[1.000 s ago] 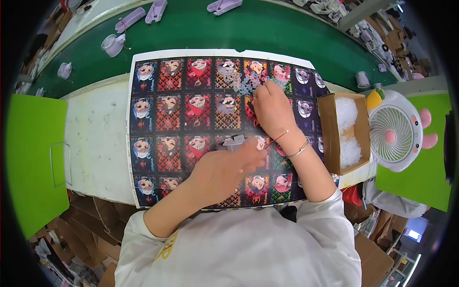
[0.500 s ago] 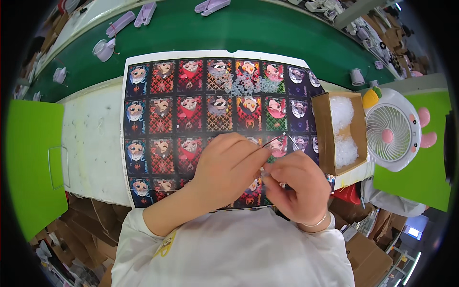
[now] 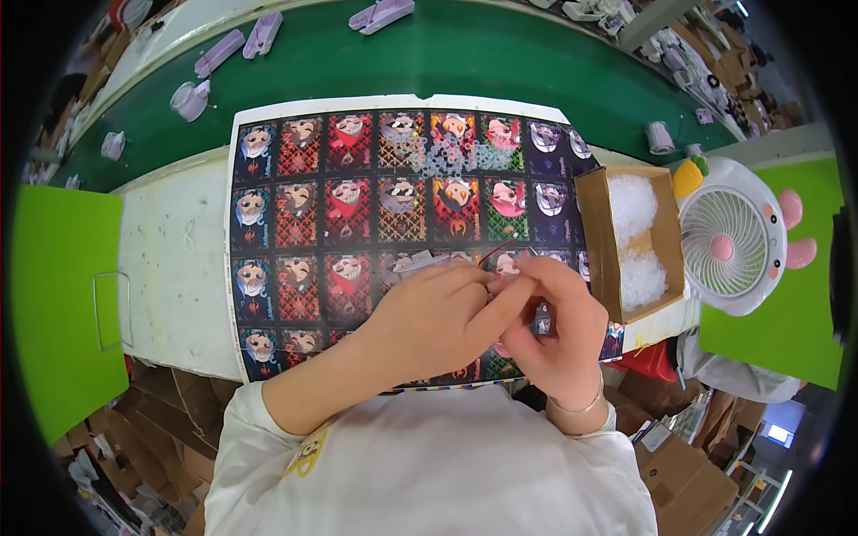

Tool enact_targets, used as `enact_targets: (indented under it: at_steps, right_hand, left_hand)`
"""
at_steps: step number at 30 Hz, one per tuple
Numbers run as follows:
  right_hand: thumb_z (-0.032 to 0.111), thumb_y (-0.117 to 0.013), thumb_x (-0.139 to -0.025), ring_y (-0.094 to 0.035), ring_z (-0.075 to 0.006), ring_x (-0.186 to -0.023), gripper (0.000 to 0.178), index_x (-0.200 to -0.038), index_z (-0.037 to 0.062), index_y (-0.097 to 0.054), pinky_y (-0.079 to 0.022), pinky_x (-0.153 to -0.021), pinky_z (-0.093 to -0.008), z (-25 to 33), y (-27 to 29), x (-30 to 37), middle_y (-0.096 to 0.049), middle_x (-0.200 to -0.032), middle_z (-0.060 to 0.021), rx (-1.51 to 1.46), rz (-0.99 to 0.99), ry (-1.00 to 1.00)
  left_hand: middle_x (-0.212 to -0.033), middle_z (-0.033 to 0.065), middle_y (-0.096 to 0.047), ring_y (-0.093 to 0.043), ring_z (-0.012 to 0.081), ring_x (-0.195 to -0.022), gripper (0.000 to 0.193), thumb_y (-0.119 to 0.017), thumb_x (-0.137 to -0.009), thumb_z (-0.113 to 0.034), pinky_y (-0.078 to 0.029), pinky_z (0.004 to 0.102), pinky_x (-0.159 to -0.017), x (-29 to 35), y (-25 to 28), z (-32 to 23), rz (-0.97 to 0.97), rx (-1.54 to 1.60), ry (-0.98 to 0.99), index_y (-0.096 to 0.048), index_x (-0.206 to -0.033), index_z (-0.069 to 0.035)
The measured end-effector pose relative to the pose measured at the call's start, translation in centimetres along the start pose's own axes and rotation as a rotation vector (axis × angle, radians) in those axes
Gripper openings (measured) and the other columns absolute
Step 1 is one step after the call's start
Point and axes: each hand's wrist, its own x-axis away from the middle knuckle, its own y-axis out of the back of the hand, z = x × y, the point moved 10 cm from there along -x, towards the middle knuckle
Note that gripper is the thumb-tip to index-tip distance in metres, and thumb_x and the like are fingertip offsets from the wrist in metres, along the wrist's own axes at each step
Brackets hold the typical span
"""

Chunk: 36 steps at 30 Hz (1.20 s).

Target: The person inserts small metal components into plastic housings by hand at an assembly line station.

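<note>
My left hand and my right hand meet over the printed sheet, their fingertips pinched close together. A thin red wire sticks up from between the fingers, at the left hand's fingertips. What the right fingers pinch is hidden behind them. Just beyond the left knuckles a pale grey piece shows in part; whether the hand holds it I cannot tell. Farther off on the sheet lies a loose pile of small clear rings.
To the right stands an open cardboard box with clear plastic bits, beside a white fan with pink ears. A green belt behind carries pale purple housings. Green panels flank the table.
My right hand's fingers have moved up and left, closer against the left fingertips. The wire's free end now points up more steeply. The pale grey piece has come into sight; the view shifts slightly.
</note>
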Motion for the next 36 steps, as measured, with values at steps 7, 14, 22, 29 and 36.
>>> enact_targets:
  at_steps: [7, 14, 22, 29, 36]
  right_hand:
    - [-0.009, -0.066, -0.085, -0.062, -0.0085, -0.065, 0.042, -0.124, -0.0014, -0.055, -0.050, -0.055, -0.0201, -6.3, 2.2, 1.0, -0.069, -0.085, -0.0061, -0.337, -0.338, -0.350]
    - [0.004, -0.055, -0.098, -0.062, -0.0141, -0.073, 0.022, -0.119, -0.0032, -0.056, -0.051, -0.067, -0.0241, -13.0, -2.6, 3.5, -0.067, -0.092, -0.0135, -1.310, -0.363, -0.614]
    - [-0.008, -0.064, -0.087, -0.062, -0.0128, -0.079, 0.020, -0.105, -0.0017, -0.067, -0.052, -0.068, -0.0271, -10.0, -3.6, 4.4, -0.065, -0.093, -0.0068, -0.368, -0.122, -0.418]
    - [-0.008, -0.069, -0.076, -0.062, -0.0285, -0.075, 0.028, -0.103, 0.0006, -0.068, -0.051, -0.068, -0.0342, -4.5, -3.2, 2.6, -0.063, -0.088, -0.0124, 0.140, -0.016, 0.033]
    - [-0.003, -0.069, -0.078, -0.062, -0.0286, -0.078, 0.020, -0.097, 0.0032, -0.067, -0.051, -0.066, -0.0362, -7.3, -0.1, 2.6, -0.063, -0.087, -0.0116, 0.183, -0.116, -0.132]
  left_hand:
    - [-0.101, 0.0148, -0.065, -0.063, 0.0343, -0.100, 0.021, -0.063, -0.085, -0.010, -0.053, 0.0434, -0.086, 1.3, -3.3, 4.6, 0.026, 0.064, 0.178, -0.064, -0.104, -0.001]
    - [-0.103, 0.0157, -0.063, -0.059, 0.0347, -0.103, 0.028, -0.063, -0.083, -0.011, -0.047, 0.0430, -0.092, 3.4, -5.4, 5.7, 0.100, 0.406, 0.380, -0.063, -0.109, -0.001]
    - [-0.101, 0.0179, -0.066, -0.063, 0.0353, -0.092, 0.035, -0.059, -0.078, -0.005, -0.050, 0.0423, -0.080, 3.8, -5.8, 7.0, -0.059, 0.470, 0.410, -0.064, -0.113, 0.000]
    - [-0.096, 0.0172, -0.067, -0.063, 0.0324, -0.086, 0.035, -0.056, -0.079, -0.003, -0.049, 0.0397, -0.077, 3.8, -6.2, 7.0, -0.012, 0.559, 0.401, -0.066, -0.113, 0.001]
    - [-0.094, 0.0160, -0.066, -0.061, 0.0299, -0.081, 0.036, -0.056, -0.079, -0.001, -0.048, 0.0377, -0.074, 4.0, -6.2, 7.0, -0.043, 0.533, 0.397, -0.067, -0.114, 0.000]
